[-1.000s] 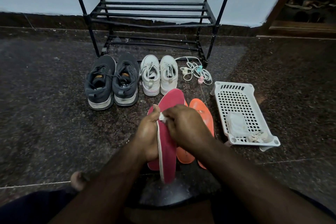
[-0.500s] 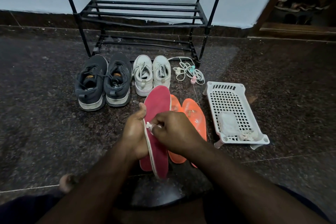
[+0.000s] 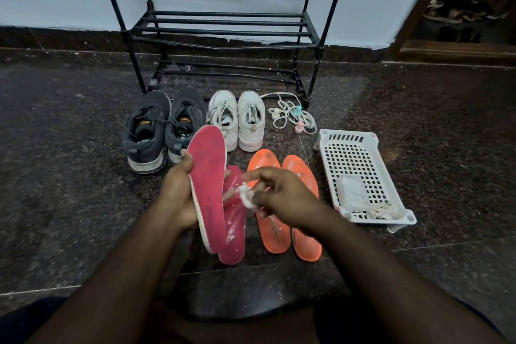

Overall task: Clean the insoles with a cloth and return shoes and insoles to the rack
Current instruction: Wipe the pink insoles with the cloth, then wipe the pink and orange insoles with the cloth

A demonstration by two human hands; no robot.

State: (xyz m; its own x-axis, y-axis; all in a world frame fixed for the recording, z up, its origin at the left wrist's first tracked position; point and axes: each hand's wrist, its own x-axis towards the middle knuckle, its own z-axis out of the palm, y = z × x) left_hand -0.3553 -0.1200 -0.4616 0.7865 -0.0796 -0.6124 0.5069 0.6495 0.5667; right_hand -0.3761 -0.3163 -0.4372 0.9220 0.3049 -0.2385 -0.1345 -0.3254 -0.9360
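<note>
Wiping step w/ the pink insole [image 3: 208,184]: left hand [image 3: 178,193] is gripping it, tilted up over the 2nd pink insole [image 3: 233,220]; right hand [image 3: 282,198] is pinching a small white cloth [image 3: 247,197] just beside it. Shoes are sitting on the floor, rack [image 3: 223,33] bare. Next, prob: cloth onto the surface & rubbing along it

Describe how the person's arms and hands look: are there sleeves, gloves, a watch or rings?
Both forearms are bare up to the bottom edge of the picture; no sleeve shows. The left hand and the right hand wear no gloves. No watch, bracelet or ring can be seen on either wrist or on the fingers that show. Dark clothing appears only at the lower corners, by the legs.
</note>
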